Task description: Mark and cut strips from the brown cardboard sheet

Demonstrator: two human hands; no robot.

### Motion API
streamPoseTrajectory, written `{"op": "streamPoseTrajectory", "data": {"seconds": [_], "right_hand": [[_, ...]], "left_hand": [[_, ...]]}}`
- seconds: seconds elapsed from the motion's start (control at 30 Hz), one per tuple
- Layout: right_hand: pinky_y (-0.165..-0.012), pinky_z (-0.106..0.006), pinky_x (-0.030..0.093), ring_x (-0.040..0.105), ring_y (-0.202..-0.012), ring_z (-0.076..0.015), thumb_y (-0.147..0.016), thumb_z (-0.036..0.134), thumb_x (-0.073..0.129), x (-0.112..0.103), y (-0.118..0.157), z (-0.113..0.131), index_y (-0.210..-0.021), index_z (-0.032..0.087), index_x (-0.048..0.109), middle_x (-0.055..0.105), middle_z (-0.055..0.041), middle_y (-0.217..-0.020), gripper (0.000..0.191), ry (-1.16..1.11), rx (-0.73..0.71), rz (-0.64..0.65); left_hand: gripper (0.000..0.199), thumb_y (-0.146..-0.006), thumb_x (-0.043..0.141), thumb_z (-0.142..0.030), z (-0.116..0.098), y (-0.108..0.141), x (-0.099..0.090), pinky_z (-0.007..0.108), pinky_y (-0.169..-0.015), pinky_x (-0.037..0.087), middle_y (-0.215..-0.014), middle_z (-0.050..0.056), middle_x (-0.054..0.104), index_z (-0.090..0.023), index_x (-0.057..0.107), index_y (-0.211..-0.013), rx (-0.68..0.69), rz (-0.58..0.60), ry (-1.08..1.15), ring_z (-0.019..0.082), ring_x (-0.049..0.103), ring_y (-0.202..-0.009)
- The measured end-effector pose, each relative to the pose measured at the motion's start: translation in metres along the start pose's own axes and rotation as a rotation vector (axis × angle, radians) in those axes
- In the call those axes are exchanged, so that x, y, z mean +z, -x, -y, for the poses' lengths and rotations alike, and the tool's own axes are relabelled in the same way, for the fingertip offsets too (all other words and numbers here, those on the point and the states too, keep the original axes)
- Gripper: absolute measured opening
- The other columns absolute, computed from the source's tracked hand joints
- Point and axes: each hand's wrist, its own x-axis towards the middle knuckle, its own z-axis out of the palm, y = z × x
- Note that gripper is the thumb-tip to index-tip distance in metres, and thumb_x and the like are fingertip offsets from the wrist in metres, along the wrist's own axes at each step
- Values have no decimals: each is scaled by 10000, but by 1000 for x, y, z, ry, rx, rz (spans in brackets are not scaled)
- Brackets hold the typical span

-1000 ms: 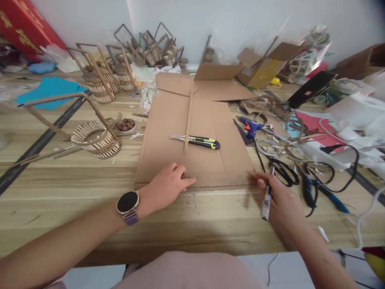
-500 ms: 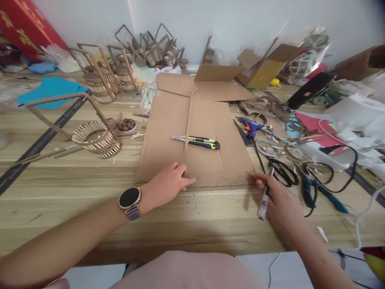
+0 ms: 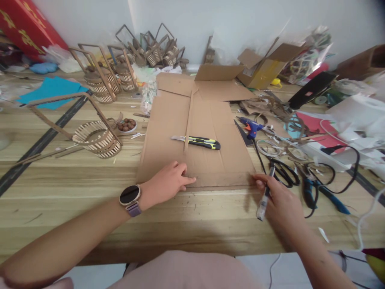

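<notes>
A large flat piece of cardboard (image 3: 168, 120) lies before me on the wooden table. My left hand (image 3: 167, 182) rests on its near edge, index finger stretched out, nothing held. At the near right corner my right hand (image 3: 278, 196) has a pen (image 3: 264, 196) between its fingers, while thumb and fingertip touch the end of a thin brown strip (image 3: 222, 180) along the cardboard's near edge. A green and black utility knife (image 3: 204, 142), blade out, lies across the middle, over a narrow upright strip (image 3: 189, 116).
Left stand a woven basket (image 3: 98, 138) and a bowl of nuts (image 3: 127, 125). To the right are a blue glue gun (image 3: 251, 126), black scissors (image 3: 284, 172) and blue-handled pliers (image 3: 327, 196). An open carton (image 3: 264, 70) and small baskets (image 3: 155, 54) stand behind.
</notes>
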Motion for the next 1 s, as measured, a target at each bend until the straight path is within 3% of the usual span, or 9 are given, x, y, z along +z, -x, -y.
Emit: {"op": "streamPoseTrajectory", "data": {"seconds": [0.2,0.33,0.47,0.57,0.87,1.0], "right_hand": [[-874,-461,533,706,-968,-302,-1003,467,435,-1,-4,7,-1122,199,694,765,-118,-1015,391,-105,-44,-132],[-797,-375,549,711,-887,-240,-986,461,489,-2,-2,49,-1122,243,730,762,-75,-962,352,-348,-122,-199],[-676,-295,546,702,-724,-184,-943,361,548,3,1,106,-926,255,759,755,-21,-791,237,-621,-28,17],[-593,-274,524,670,-639,-175,-892,348,556,14,0,131,-857,229,736,732,-17,-714,219,-729,52,126],[-512,-257,457,600,-561,-158,-857,306,538,35,-4,143,-804,227,680,698,-5,-661,170,-791,63,189],[-557,-257,475,612,-584,-156,-861,285,535,36,-5,145,-776,229,665,687,4,-654,165,-776,18,163]], "left_hand": [[339,-1004,559,-241,4,-1,-2,322,-871,440,-1075,72,549,-283,671,-1321,15,-11,47,211,488,-957],[345,-1004,551,-230,4,-1,-3,329,-867,437,-1078,77,547,-276,666,-1325,22,6,55,217,487,-964],[354,-997,563,-227,4,-2,-2,337,-868,437,-1076,80,547,-281,661,-1334,22,8,57,223,488,-963],[353,-1003,555,-232,4,-2,-2,337,-861,442,-1066,78,547,-288,659,-1335,26,0,56,221,492,-957],[342,-1014,518,-234,5,-1,-2,335,-854,444,-1061,77,555,-279,659,-1323,43,-23,71,217,493,-959],[341,-1008,520,-222,4,-1,-3,326,-855,437,-1065,70,545,-287,664,-1311,35,-6,58,213,487,-954]]}}
